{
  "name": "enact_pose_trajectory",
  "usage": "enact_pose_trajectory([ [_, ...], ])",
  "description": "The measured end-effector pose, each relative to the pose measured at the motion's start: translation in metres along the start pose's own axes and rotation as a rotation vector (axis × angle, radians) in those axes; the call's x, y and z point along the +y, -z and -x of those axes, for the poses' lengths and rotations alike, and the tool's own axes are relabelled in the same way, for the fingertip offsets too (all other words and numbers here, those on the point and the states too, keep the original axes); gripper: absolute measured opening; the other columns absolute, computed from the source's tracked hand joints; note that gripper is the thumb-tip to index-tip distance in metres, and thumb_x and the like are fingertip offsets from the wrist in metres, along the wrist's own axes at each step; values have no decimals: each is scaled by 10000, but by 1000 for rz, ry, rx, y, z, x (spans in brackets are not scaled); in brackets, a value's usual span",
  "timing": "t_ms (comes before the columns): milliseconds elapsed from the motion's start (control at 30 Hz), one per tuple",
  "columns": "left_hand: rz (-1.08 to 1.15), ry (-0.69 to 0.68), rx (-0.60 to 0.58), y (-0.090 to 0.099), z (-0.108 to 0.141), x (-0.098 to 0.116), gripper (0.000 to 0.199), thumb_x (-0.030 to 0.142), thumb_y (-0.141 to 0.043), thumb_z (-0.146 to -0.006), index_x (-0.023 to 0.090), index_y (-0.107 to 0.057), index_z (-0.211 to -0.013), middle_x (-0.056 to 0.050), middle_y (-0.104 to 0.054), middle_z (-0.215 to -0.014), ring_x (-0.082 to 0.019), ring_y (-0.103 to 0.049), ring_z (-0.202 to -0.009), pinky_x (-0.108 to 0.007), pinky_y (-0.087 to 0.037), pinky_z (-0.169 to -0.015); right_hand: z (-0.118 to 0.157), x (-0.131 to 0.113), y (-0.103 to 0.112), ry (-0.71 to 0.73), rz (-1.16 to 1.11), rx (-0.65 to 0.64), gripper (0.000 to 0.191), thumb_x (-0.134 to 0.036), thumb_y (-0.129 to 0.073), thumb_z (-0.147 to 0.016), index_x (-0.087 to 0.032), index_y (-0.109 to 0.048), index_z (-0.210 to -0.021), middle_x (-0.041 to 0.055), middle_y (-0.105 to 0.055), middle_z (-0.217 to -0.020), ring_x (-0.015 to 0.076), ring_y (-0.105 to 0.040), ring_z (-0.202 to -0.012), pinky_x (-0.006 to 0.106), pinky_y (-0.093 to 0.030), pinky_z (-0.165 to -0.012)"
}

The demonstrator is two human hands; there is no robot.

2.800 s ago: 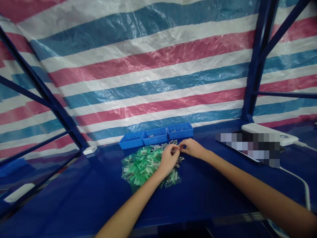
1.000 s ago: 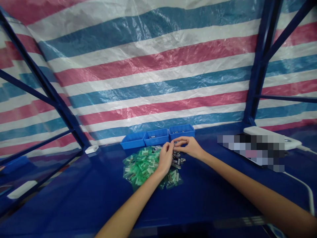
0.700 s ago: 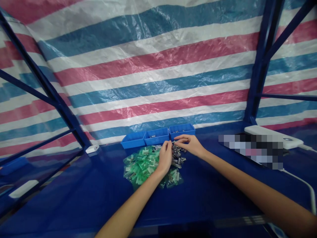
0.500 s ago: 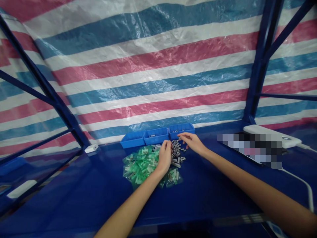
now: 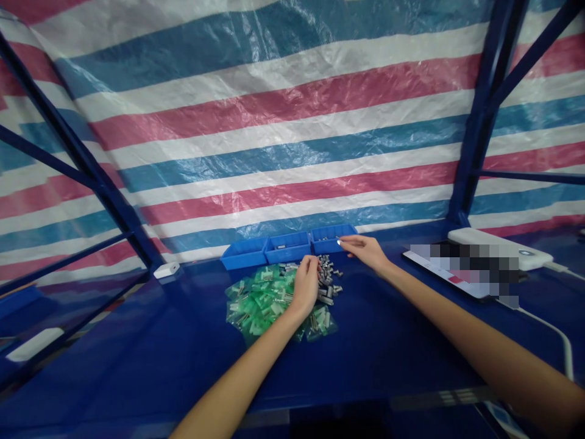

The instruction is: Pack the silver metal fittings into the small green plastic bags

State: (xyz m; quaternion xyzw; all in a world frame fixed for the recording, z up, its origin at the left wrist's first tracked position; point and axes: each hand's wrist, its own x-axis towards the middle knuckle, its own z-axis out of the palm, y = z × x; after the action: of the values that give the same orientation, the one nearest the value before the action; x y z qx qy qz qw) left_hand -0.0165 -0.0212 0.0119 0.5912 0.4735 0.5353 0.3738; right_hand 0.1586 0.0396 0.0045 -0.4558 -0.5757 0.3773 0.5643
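Observation:
My left hand (image 5: 306, 286) is closed with its fingers curled, between a heap of green-tinted clear plastic bags (image 5: 260, 302) and a pile of small grey metal fittings (image 5: 326, 274). Whatever it holds is hidden behind the fingers. My right hand (image 5: 368, 251) hovers at the front right corner of the right-hand blue bin (image 5: 325, 245). Its thumb and forefinger are pinched together; a tiny pale spot shows at the tips, too small to name. A few small pieces lie inside that bin. Several bags hold pale and metal pieces.
Two more blue bins, a middle one (image 5: 289, 248) and a left one (image 5: 244, 255), stand in line at the back. A white adapter (image 5: 167, 270) lies to the left. At right are a phone (image 5: 434, 271) and a white power bank (image 5: 534, 257) with a cable (image 5: 567, 347).
My right hand has moved slightly up and right, from above the metal fittings to the right bin's corner. My left hand stays about where it was.

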Motion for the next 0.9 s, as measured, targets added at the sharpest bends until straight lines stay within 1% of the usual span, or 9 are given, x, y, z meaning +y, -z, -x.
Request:
enact_pose_trajectory([
  [67,6,7,-2,0,1,1,223,348,-383,-839,187,-451,-702,38,-434,-622,-91,-402,-552,-212,-304,-531,1,-9,1,71,-87,-33,440,-349,-670,-682,-184,-632,-1087,90,-662,-1072,196,-636,-920,272,-551,-686],
  [133,11,14,-1,0,1,2,219,345,-382,-840,187,-452,-706,41,-431,-616,-90,-402,-548,-211,-302,-531,3,-15,3,116,-37,-86,497,-357,-670,-679,-202,-599,-1146,91,-616,-1168,193,-632,-931,264,-543,-669],
  [167,12,14,-1,0,1,2,217,341,-382,-840,186,-452,-705,42,-430,-614,-90,-403,-549,-210,-302,-532,5,-16,4,121,44,-132,502,-369,-678,-667,-196,-610,-1134,96,-633,-1136,190,-644,-877,260,-536,-638],
  [233,12,10,-1,0,2,3,214,327,-383,-841,184,-451,-697,43,-432,-613,-88,-407,-554,-208,-306,-540,8,-16,7,118,264,-270,497,-397,-705,-626,-176,-655,-1069,89,-695,-958,179,-651,-730,258,-513,-583],
  [300,11,14,-2,0,2,4,211,314,-383,-842,182,-451,-692,43,-432,-612,-87,-409,-558,-207,-308,-543,10,-11,8,122,466,-410,479,-422,-729,-582,-177,-694,-991,61,-710,-811,168,-636,-643,258,-491,-566],
  [400,13,29,-10,0,3,5,202,304,-379,-843,184,-453,-699,41,-428,-611,-90,-410,-558,-209,-304,-536,11,-3,8,164,637,-513,379,-422,-721,-587,-217,-722,-906,29,-713,-829,163,-635,-669,245,-471,-587],
  [533,13,35,-22,-1,3,4,205,304,-377,-844,183,-454,-698,38,-423,-610,-87,-406,-552,-207,-304,-530,13,1,2,192,727,-499,263,-394,-667,-664,-242,-718,-873,3,-714,-823,155,-641,-698,226,-445,-586],
  [733,1,21,-35,-1,2,0,214,321,-380,-838,180,-467,-702,41,-434,-607,-86,-411,-554,-203,-319,-543,23,-6,-6,267,830,-419,201,-386,-634,-720,-268,-700,-870,-9,-710,-845,164,-645,-766,227,-424,-605],
  [900,-3,22,-67,-2,4,0,215,319,-394,-827,180,-455,-675,43,-449,-603,-85,-420,-548,-208,-338,-559,27,-7,-11,326,872,-386,164,-319,-601,-758,-266,-693,-883,-5,-705,-843,157,-640,-752,233,-428,-618],
])
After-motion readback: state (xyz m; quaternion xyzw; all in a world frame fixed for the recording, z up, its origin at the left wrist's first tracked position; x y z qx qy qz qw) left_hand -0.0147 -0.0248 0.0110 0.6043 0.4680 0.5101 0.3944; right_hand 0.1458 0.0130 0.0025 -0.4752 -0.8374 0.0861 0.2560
